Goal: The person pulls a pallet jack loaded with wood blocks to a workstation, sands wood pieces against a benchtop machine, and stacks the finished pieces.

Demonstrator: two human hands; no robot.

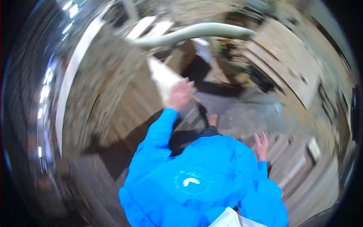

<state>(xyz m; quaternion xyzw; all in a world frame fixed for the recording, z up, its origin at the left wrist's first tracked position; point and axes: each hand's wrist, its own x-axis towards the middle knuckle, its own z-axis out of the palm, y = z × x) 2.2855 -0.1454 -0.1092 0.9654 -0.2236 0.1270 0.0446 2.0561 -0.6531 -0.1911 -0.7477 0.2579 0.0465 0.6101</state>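
Observation:
My left hand (180, 95) reaches forward and grips the near end of a pale, flat board (160, 75), its fingers bent over the edge. Motion blurs the board, so its material is hard to make out. To the right, my right hand (261, 145) is held out with fingers apart and nothing in it. Beside that hand lie stacked wooden planks (291, 162); whether it touches them I cannot tell. Both arms wear bright blue sleeves.
A thick, pale hose (196, 32) arches across the far side. More stacked boards (132, 102) stand on the left. Flat panels (287, 56) lie at the upper right, and a small block (313, 149) rests on the right planks. Grey floor (242, 113) shows between.

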